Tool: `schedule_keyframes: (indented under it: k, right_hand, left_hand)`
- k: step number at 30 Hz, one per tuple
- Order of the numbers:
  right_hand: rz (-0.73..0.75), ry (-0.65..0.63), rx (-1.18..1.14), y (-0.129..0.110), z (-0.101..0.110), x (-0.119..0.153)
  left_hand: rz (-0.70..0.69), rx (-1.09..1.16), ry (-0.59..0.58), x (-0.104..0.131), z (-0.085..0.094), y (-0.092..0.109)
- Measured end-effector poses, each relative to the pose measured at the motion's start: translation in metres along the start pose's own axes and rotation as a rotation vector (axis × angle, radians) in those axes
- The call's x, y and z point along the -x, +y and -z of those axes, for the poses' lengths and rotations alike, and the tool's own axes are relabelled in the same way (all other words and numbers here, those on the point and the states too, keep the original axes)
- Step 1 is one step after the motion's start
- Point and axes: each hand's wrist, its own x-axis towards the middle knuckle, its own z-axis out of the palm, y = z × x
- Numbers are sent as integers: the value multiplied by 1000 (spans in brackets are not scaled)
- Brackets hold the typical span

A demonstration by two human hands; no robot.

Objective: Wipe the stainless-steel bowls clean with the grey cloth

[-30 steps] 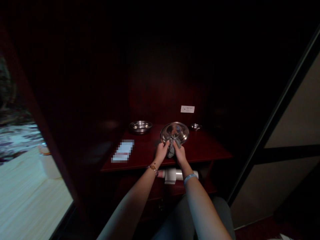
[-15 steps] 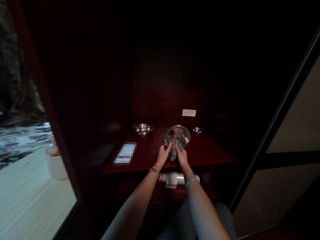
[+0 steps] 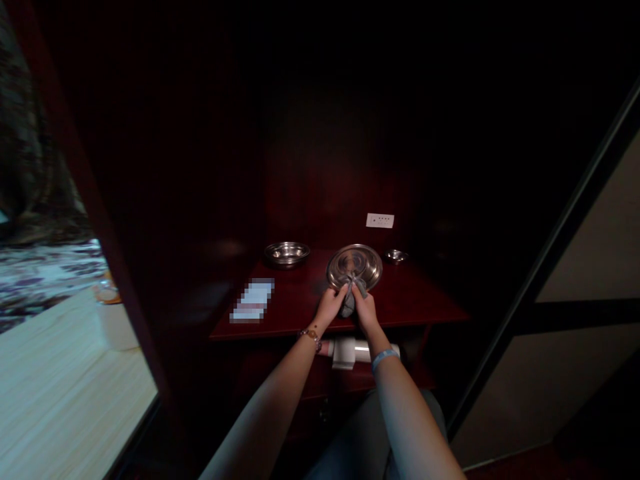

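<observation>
A shiny round metal plate (image 3: 356, 259) is tilted up toward me over the dark red desk. At its near edge, a crumpled grey cloth (image 3: 349, 307) is bunched over the rim. My left hand (image 3: 331, 305) is closed on the cloth from the left, its thumb on top. From the right, my right hand (image 3: 366, 309) grips the same cloth, thumb close to the other one. The plate's lower rim is hidden behind the cloth and fingers, so I cannot tell how much of it they grip directly.
Metal bowls (image 3: 287, 253) sit at the back left of the desk (image 3: 300, 310), a small metal dish (image 3: 396, 256) at the back right. A blurred-out flat item (image 3: 253, 300) lies left. Below are white cylindrical and boxy items (image 3: 344, 352). A socket (image 3: 380, 221) is on the back wall.
The view has shifted slightly, so the desk and dishes appear a little higher. My thumbs have shifted slightly on the cloth at the plate's edge; both hands keep their grip.
</observation>
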Motion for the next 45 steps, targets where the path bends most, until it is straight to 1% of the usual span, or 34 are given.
schedule_keyframes:
  k: [7,15,22,28,31,36,39,43,45]
  right_hand:
    - [3,2,-6,-1,0,0]
    - [7,-12,7,-9,0,4]
    - [0,-2,7,-10,0,5]
    - [-29,-17,-62,-10,-1,4]
    - [-45,-33,-133,-10,-2,4]
    - [-64,-33,-143,-10,-4,5]
    - [-57,-32,-141,-10,-4,4]
    - [-30,-25,-111,-9,-3,4]
    - [-27,-33,-93,-8,-2,3]
  left_hand:
    - [9,-11,8,2,1,5]
    - [34,-20,22,2,0,4]
    - [22,-35,26,2,1,7]
    - [21,-50,35,3,0,11]
    - [42,-76,57,3,1,14]
    - [52,-166,199,4,5,15]
    - [39,-197,246,4,6,15]
    - [49,-154,245,3,6,14]
    - [36,-100,190,3,5,14]
